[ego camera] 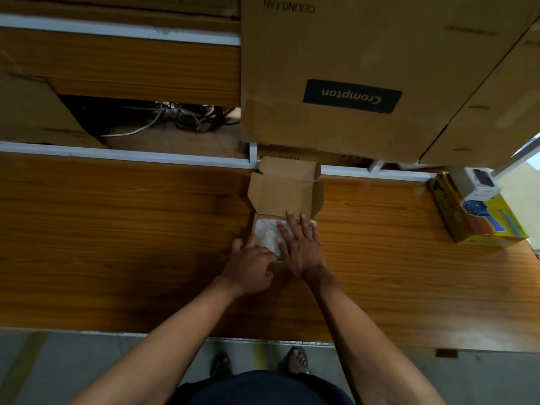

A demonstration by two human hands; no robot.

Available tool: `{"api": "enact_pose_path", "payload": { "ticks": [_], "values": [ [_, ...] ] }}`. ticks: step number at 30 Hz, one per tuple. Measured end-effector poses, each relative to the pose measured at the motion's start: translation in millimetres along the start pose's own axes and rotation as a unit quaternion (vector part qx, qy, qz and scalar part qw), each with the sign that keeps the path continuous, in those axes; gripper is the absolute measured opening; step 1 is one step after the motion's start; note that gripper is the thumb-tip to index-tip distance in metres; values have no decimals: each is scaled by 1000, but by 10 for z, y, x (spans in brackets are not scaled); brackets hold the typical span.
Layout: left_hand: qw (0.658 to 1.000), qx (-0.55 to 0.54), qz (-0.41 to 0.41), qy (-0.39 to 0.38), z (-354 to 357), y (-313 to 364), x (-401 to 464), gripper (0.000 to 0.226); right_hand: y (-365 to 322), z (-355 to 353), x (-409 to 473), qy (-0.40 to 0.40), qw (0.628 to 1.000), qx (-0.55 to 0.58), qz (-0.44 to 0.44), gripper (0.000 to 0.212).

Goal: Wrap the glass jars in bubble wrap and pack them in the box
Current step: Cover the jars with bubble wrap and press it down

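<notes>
Fingers (pixel 295 229) of the right hand (pixel 302 252) are lying flat, pressing the bubble wrap (pixel 267 233) in the box (pixel 285 188). Left hand (pixel 251 266) fingers are curling at its near edge, their grip hidden.

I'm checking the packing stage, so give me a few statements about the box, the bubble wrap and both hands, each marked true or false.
1. The small box has its lid open. True.
2. The bubble wrap lies beside the box on the table. False: it sits inside the box.
3. The right hand lies flat on the bubble wrap. True.
4. The left hand hangs off the table's edge. False: it is at the box's near left corner.
5. The Crompton carton stands behind the small box. True.
</notes>
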State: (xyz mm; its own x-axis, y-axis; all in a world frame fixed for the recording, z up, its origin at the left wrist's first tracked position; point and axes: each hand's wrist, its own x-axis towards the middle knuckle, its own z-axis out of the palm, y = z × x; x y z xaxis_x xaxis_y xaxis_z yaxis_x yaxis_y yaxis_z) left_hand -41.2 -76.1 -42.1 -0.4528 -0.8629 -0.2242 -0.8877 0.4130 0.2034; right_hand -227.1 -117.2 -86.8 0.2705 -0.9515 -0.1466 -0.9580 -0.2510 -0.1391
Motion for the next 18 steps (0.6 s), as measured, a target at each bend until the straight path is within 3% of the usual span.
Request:
{"api": "enact_pose_path", "payload": {
  "ticks": [4, 9, 14, 18],
  "values": [
    [1000, 15, 7, -9, -43, -7, 35, 41, 5, -25, -3, 6, 1000, 16, 0, 65],
    [999, -2, 8, 53, 52, 41, -26, 46, 30, -11, 12, -7, 1000, -13, -4, 63],
    [999, -16, 3, 47, 95, 67, 5, 44, 16, -19, -4, -2, 1000, -9, -7, 80],
    [986, -78, -25, 143, 90, -65, 111, 32, 18, 17, 0, -1, 1000, 5, -7, 74]
  ]
}}
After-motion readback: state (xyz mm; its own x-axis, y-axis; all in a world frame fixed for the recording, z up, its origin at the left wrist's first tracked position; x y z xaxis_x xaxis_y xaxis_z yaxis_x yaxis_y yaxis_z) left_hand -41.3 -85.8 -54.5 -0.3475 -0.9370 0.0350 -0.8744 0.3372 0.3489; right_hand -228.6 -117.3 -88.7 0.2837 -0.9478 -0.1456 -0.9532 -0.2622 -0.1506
